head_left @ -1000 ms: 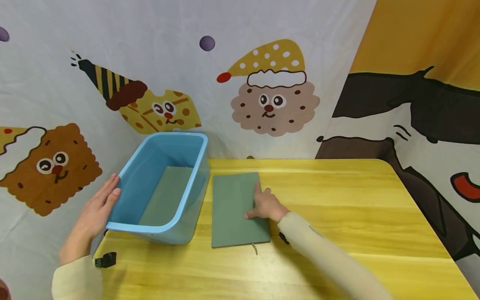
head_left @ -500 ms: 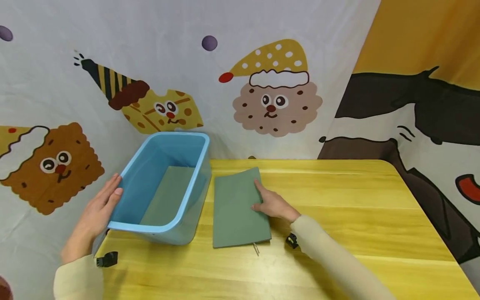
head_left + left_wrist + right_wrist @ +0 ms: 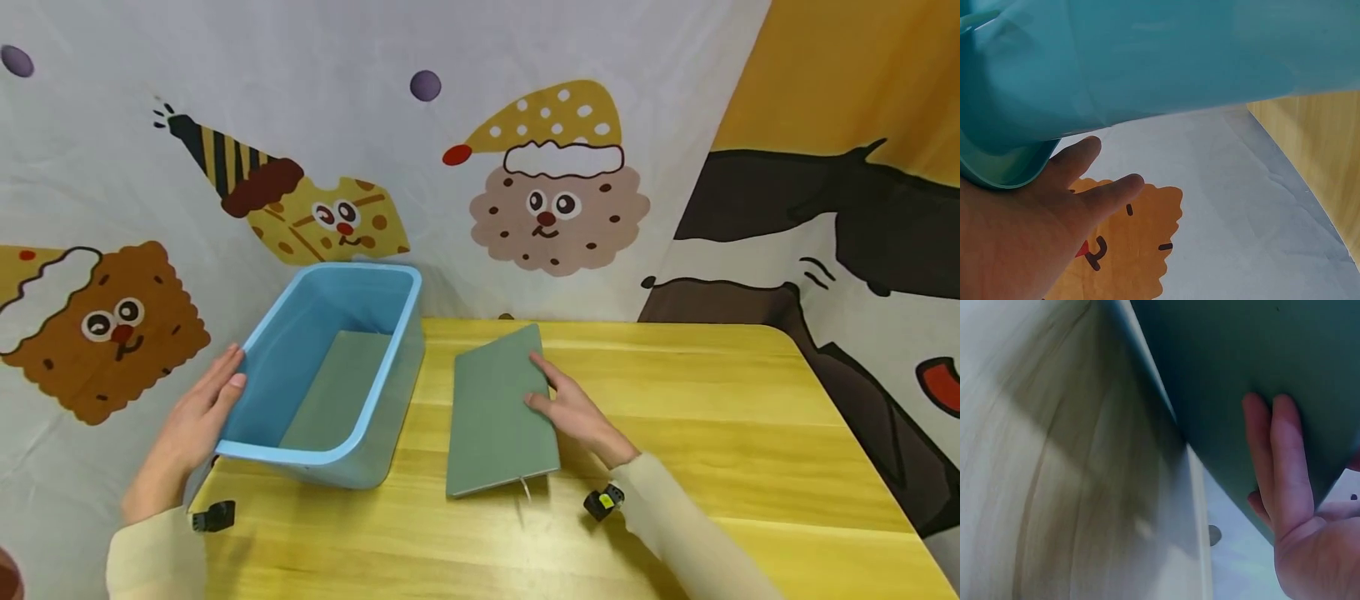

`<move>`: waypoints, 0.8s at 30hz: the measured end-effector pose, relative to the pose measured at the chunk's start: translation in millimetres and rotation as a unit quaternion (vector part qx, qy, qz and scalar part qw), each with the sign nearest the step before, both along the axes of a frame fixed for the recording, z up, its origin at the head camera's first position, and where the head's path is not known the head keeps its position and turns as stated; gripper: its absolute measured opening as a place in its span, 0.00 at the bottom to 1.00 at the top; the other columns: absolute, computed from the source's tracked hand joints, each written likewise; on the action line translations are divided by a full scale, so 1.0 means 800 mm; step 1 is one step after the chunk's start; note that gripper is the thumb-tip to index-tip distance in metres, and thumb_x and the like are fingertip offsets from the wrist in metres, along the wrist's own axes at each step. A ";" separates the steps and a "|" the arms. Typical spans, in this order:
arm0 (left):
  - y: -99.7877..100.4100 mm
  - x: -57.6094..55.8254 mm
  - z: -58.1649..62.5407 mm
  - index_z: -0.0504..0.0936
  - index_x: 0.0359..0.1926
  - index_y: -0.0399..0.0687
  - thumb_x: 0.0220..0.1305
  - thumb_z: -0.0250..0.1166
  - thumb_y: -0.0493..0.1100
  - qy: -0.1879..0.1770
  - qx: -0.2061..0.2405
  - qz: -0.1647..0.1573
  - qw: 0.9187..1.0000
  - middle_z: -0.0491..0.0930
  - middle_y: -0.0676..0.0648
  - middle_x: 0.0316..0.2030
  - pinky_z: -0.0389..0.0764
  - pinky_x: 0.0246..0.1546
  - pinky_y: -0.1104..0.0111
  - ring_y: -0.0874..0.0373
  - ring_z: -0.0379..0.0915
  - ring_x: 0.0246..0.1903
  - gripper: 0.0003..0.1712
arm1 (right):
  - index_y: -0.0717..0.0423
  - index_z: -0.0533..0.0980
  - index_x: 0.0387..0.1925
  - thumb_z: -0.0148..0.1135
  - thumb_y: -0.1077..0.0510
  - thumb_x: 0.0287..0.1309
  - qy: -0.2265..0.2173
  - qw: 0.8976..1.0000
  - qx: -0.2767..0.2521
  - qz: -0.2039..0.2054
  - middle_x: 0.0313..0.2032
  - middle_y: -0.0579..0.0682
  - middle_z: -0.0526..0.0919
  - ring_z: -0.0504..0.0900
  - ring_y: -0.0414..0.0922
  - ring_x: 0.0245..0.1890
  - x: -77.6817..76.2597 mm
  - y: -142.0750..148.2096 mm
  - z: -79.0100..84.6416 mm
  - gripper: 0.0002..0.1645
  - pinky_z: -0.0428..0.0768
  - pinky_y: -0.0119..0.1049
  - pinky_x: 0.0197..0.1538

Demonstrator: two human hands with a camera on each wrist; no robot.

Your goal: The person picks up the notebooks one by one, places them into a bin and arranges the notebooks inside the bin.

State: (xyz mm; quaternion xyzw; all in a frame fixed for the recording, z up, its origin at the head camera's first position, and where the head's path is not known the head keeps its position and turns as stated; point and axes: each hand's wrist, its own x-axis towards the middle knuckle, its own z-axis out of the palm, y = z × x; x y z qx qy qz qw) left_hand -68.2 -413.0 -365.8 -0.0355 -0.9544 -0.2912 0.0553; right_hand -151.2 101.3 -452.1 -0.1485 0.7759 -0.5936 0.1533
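1. Notebook (image 3: 495, 425): it sits tilted above the table (image 3: 712, 417), just right of the bin (image 3: 390, 408), its right edge higher than its left. Whether the low left corner touches the wood, I cannot tell.
2. Right hand (image 3: 577, 412): it grasps the right edge, thumb on the upper cover, fingers (image 3: 1288, 456) laid along the underside. I judge that good support for a broad cover; reaching deeper beneath should steady it better than pinching harder.
3. Hold both covers together; gripping only one could let the pages fall open.
4. Bring the low left side well clear before any sideways move, so it neither scrapes the wood nor knocks the bin.
5. Mind the ribbon (image 3: 526, 490) hanging from the near edge; it could snag.
6. Left hand (image 3: 195, 417): straight fingers rest against the bin's left side, clenched on nothing. Light pressure should do; a hard push could slide the bin into the notebook.
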 end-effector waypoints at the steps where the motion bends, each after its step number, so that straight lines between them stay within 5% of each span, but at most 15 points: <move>1: 0.000 0.000 0.000 0.46 0.84 0.47 0.86 0.39 0.51 0.000 0.001 -0.001 1.000 0.40 0.39 0.82 0.37 0.69 0.26 0.27 0.35 0.78 0.34 | 0.56 0.47 0.83 0.58 0.63 0.73 0.002 1.000 -0.005 -0.007 0.82 0.58 0.43 0.45 0.61 0.80 0.002 0.002 0.001 0.46 0.54 0.61 0.77; 8: 0.000 0.001 0.001 0.45 0.84 0.50 0.86 0.39 0.52 -0.006 0.004 0.002 1.000 0.39 0.40 0.83 0.37 0.68 0.24 0.27 0.34 0.78 0.34 | 0.55 0.47 0.83 0.59 0.63 0.72 -0.004 0.998 -0.056 -0.037 0.82 0.60 0.43 0.46 0.61 0.80 0.009 0.017 0.013 0.47 0.56 0.59 0.76; 10: 0.000 0.000 0.000 0.45 0.84 0.51 0.86 0.39 0.52 -0.010 0.004 0.003 1.000 0.39 0.40 0.83 0.37 0.67 0.24 0.27 0.34 0.78 0.34 | 0.54 0.47 0.83 0.59 0.63 0.73 -0.010 0.996 -0.072 -0.041 0.82 0.60 0.43 0.49 0.60 0.79 0.011 0.021 0.018 0.47 0.64 0.57 0.73; 17: 0.000 -0.003 -0.001 0.44 0.84 0.50 0.86 0.39 0.52 0.000 0.013 -0.003 1.000 0.39 0.40 0.83 0.35 0.69 0.26 0.28 0.33 0.78 0.34 | 0.52 0.46 0.84 0.58 0.63 0.74 -0.011 0.992 -0.109 -0.063 0.82 0.57 0.41 0.47 0.55 0.80 0.019 0.030 0.041 0.46 0.75 0.28 0.60; 24: -0.003 0.000 -0.001 0.44 0.84 0.52 0.86 0.39 0.51 0.003 0.011 -0.006 1.000 0.39 0.41 0.83 0.33 0.71 0.28 0.32 0.31 0.80 0.33 | 0.49 0.46 0.84 0.57 0.63 0.74 -0.024 0.987 -0.138 -0.083 0.82 0.56 0.45 0.54 0.55 0.78 0.034 0.033 0.066 0.46 0.77 0.26 0.57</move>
